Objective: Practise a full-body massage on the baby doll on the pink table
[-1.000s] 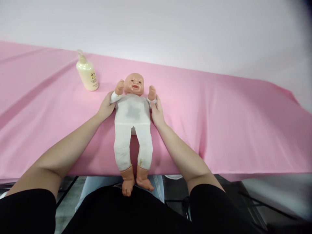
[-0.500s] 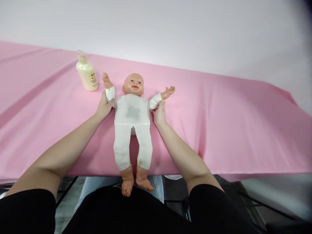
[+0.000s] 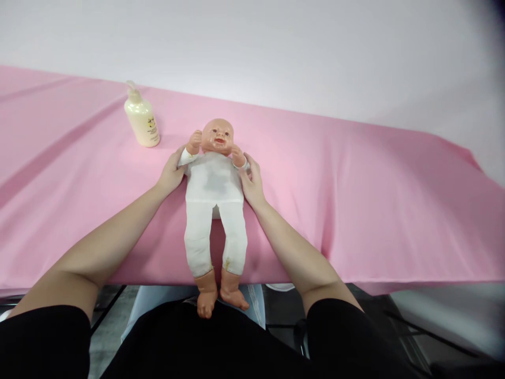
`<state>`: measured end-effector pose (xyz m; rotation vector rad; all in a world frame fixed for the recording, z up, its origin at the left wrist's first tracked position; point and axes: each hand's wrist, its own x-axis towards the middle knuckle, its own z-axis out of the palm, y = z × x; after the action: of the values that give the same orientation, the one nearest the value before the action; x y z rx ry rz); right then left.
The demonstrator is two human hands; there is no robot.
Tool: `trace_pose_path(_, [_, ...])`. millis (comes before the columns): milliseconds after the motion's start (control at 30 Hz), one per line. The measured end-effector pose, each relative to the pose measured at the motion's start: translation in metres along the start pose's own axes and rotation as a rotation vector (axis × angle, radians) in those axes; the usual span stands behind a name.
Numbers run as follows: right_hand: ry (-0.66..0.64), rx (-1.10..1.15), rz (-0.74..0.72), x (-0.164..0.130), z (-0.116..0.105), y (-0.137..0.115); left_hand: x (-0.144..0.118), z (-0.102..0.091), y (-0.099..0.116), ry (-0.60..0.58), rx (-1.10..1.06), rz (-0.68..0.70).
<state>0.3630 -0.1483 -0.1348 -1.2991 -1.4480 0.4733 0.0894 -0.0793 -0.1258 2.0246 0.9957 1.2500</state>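
Observation:
A baby doll (image 3: 214,181) with a white cloth body lies face up in front of me, its feet hanging past the table's near edge. My left hand (image 3: 172,172) is closed around the doll's arm on the left side, thumb toward me. On the other side my right hand (image 3: 252,180) grips the doll's other arm. Both doll arms are bent, with the small plastic hands raised close to the head. A greyish patch shows on the doll's chest. Some of my fingers are hidden behind the doll's arms.
A pale yellow pump bottle (image 3: 142,120) stands on the table beyond my left hand. Pink cloth (image 3: 374,210) with folds covers the table and hangs slightly over its front edge. A white wall (image 3: 276,47) rises behind.
The doll's arms were spread outward and are now folded inward, its hands near its head. My hands turned inward with them. The bottle and the doll's legs stayed in place.

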Motion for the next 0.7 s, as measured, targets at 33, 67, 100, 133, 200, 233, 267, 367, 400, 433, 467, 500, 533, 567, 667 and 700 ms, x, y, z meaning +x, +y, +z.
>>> trace_pose_path(33, [-0.007, -0.009, -0.001, 0.000, 0.000, 0.000, 0.000, 0.000, 0.000, -0.014, 0.009, 0.001])
trace_pose_path(67, [-0.016, -0.018, -0.001, 0.001, 0.000, 0.000, 0.000, -0.001, 0.000, -0.031, 0.021, 0.005])
trace_pose_path(100, [-0.025, -0.027, -0.004, 0.001, 0.001, 0.001, 0.000, -0.001, -0.001, -0.046, 0.038, 0.010])
trace_pose_path(133, [-0.034, -0.038, -0.011, 0.001, 0.001, 0.003, 0.000, -0.001, -0.002, -0.057, 0.061, 0.016])
trace_pose_path(200, [-0.057, -0.059, -0.028, 0.002, 0.002, 0.006, -0.001, -0.001, -0.006, -0.060, 0.119, 0.030])
trace_pose_path(233, [-0.070, -0.067, -0.035, 0.003, 0.002, 0.008, -0.002, -0.001, -0.009, -0.054, 0.149, 0.034])
trace_pose_path(267, [-0.082, -0.074, -0.042, 0.003, 0.002, 0.009, -0.002, -0.001, -0.011, -0.049, 0.176, 0.037])
trace_pose_path(367, [-0.109, -0.085, -0.054, 0.004, 0.001, 0.010, -0.004, 0.000, -0.017, -0.050, 0.222, 0.045])
trace_pose_path(400, [-0.115, -0.086, -0.058, 0.004, 0.001, 0.010, -0.005, 0.000, -0.018, -0.053, 0.227, 0.046])
trace_pose_path(433, [-0.120, -0.086, -0.058, 0.004, 0.001, 0.010, -0.005, 0.000, -0.019, -0.056, 0.228, 0.047])
trace_pose_path(467, [-0.125, -0.083, -0.056, 0.004, 0.001, 0.010, -0.005, 0.000, -0.019, -0.059, 0.227, 0.048])
trace_pose_path(500, [-0.127, -0.079, -0.052, 0.004, 0.001, 0.010, -0.005, 0.000, -0.019, -0.062, 0.225, 0.048])
trace_pose_path(533, [-0.125, -0.074, -0.048, 0.004, 0.001, 0.011, -0.005, 0.000, -0.018, -0.063, 0.223, 0.046])
trace_pose_path(567, [-0.122, -0.069, -0.043, 0.003, 0.001, 0.011, -0.004, 0.000, -0.017, -0.063, 0.219, 0.042])
trace_pose_path(667, [-0.097, -0.047, -0.037, 0.003, 0.001, 0.010, -0.003, 0.000, -0.012, -0.057, 0.182, 0.024])
trace_pose_path(700, [-0.085, -0.028, -0.033, 0.002, 0.001, 0.010, -0.003, 0.000, -0.011, -0.054, 0.154, 0.013])
